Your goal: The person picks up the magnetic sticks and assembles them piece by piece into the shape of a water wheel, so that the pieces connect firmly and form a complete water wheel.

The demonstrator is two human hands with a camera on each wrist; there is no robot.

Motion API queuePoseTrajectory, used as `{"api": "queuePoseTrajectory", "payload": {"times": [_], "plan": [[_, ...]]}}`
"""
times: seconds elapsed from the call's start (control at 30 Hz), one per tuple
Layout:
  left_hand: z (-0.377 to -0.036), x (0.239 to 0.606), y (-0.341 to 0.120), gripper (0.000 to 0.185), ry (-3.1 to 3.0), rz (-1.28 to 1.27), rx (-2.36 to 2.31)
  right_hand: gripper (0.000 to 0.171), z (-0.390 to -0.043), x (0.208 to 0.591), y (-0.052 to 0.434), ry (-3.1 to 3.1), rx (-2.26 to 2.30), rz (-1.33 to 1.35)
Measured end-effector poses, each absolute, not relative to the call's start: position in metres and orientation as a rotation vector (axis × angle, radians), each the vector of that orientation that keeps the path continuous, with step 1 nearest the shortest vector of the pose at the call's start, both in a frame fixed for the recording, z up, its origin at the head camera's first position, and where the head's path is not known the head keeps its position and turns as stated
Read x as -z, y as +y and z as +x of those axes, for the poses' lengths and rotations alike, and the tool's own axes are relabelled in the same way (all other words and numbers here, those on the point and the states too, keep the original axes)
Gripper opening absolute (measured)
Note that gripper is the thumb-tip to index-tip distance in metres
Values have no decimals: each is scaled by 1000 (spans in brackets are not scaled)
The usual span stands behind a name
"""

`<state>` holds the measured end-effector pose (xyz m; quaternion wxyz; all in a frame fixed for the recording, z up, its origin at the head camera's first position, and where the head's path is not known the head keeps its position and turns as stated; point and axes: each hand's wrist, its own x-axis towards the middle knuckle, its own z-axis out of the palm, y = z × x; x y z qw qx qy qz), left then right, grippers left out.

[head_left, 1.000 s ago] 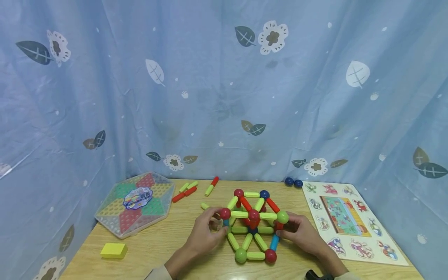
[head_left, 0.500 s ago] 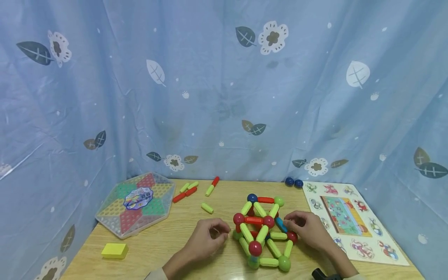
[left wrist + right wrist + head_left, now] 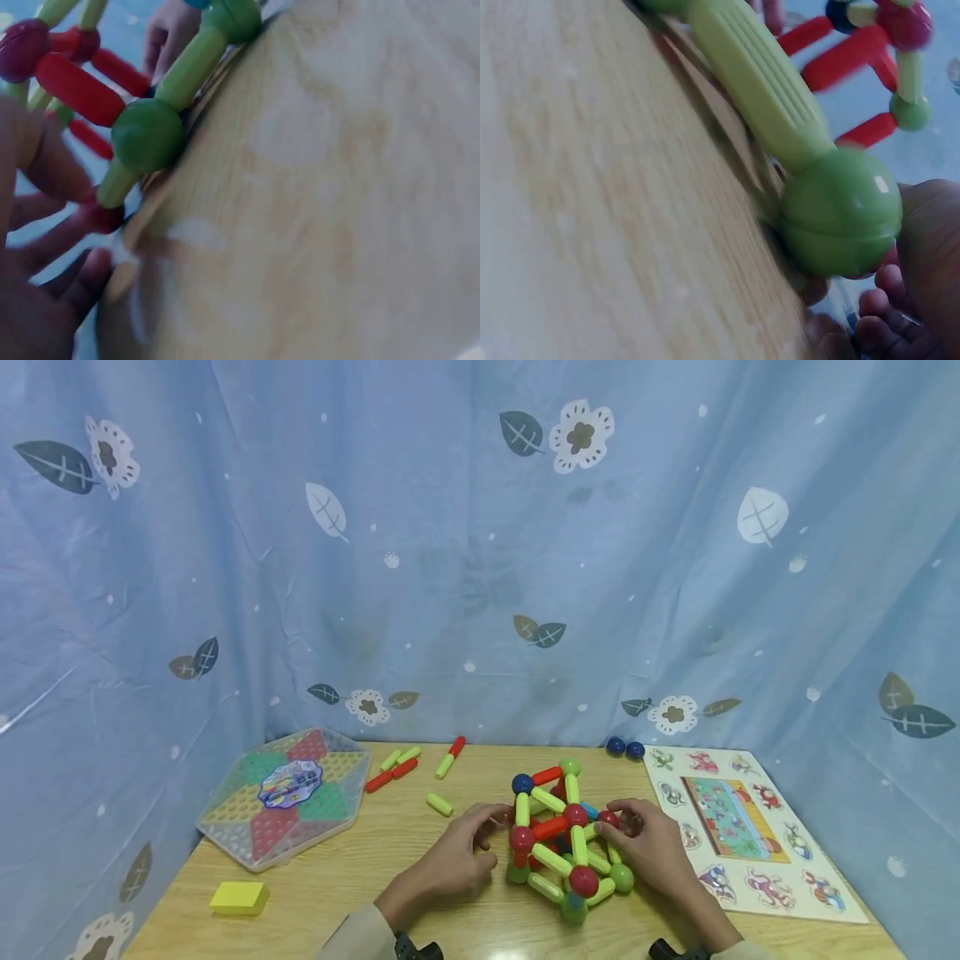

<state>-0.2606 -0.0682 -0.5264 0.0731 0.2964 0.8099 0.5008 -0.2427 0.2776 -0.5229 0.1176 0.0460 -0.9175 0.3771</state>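
Observation:
A frame of green and red rods joined by red, green and blue balls stands on the wooden table. My left hand lies at its left side with relaxed fingers reaching to a red ball. My right hand grips the frame's right side, fingers curled round a red ball. In the left wrist view my spread fingers sit just below a green ball. The right wrist view shows a green rod ending in a green ball, with my fingers behind it.
A hexagonal game box and a yellow block lie on the left. Loose rods lie behind the frame, and one green rod lies nearer. Two blue balls and a puzzle board are on the right. A blue curtain hangs behind.
The frame has been rolled over and turned, so different balls now face up. Both hands shifted with it and drew closer around it.

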Motion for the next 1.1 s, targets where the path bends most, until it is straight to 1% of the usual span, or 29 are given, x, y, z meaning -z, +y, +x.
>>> {"api": "queuePoseTrajectory", "payload": {"times": [0.07, 0.2, 0.27, 0.3, 0.4, 0.47, 0.6, 0.67, 0.73, 0.83, 1.0, 1.1], "plan": [[-263, 527, -64, 69, 2505, 866, -1505, 39, -243, 524, 275, -2662, -1147, 152], [-269, 528, -56, 41, 2622, 825, -1532, 44, -240, 525, 274, -2633, -1386, 276], [-269, 529, -55, 27, 2687, 812, -1539, 45, -237, 525, 274, -2621, -1437, 316], [-269, 530, -55, 19, 2727, 802, -1533, 43, -235, 525, 275, -2612, -1431, 319], [-266, 533, -57, 8, 2836, 767, -1503, 31, -227, 526, 278, -2603, -1347, 315], [-261, 534, -59, 6, 2888, 756, -1491, 26, -220, 526, 282, -2609, -1333, 390], [-249, 532, -64, 4, 2953, 738, -1468, 30, -205, 528, 285, -2631, -1408, 725], [-243, 530, -68, 5, 2926, 751, -1485, 30, -199, 528, 281, -2630, -1384, 831], [-237, 529, -73, 7, 2876, 790, -1503, 30, -195, 527, 273, -2626, -1310, 825], [-229, 529, -79, 13, 2757, 883, -1533, 28, -193, 528, 266, -2585, -1200, 710], [-218, 530, -86, 15, 2529, 1096, -1531, 29, -193, 532, 265, -2516, -1163, 566], [-220, 528, -91, 19, 2518, 1063, -1644, 30, -194, 533, 265, -2490, -1181, 551]]}}
